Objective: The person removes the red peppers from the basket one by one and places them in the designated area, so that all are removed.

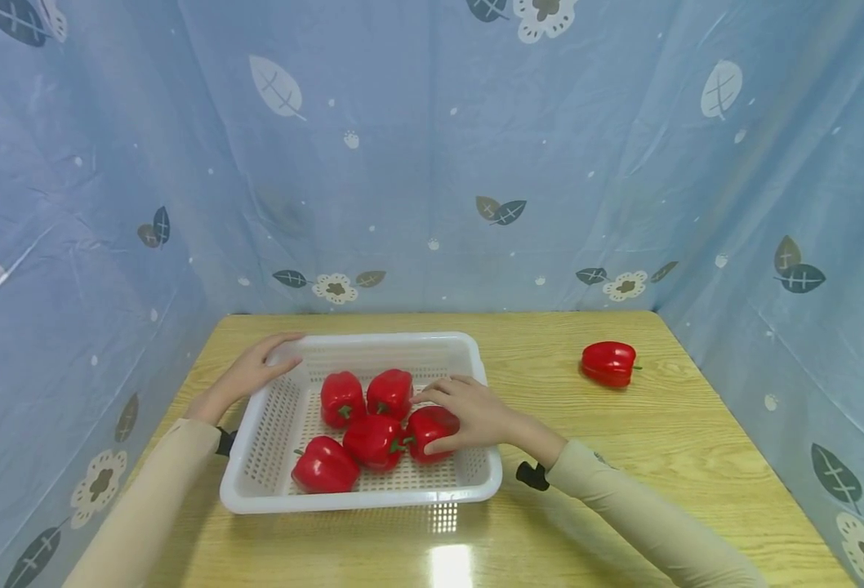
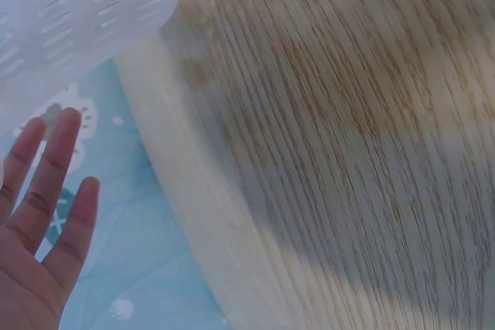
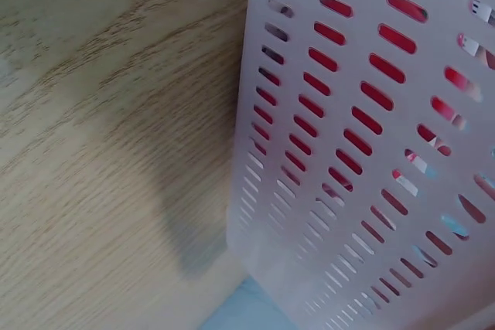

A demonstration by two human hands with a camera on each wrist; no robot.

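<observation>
A white plastic basket (image 1: 358,500) with slotted sides holds several red bell peppers, among them one at the front left (image 1: 325,465) and one in the middle (image 1: 373,443). My right hand (image 1: 472,412) reaches over the basket's right side and holds the rightmost bell pepper (image 1: 426,423), thumb in front and fingers behind. My left hand (image 1: 251,371) is at the basket's back left corner, its thumb above the rim; in the left wrist view its fingers (image 2: 73,226) are straight and spread outside the wall. The right wrist view shows only the basket wall (image 3: 348,214), not the hand.
Another red bell pepper (image 1: 608,363) lies on its side on the wooden table (image 1: 667,457), to the right of the basket. A blue patterned curtain (image 1: 432,163) surrounds the table at the back and both sides. Black wrist straps (image 1: 532,475) show near the sleeves.
</observation>
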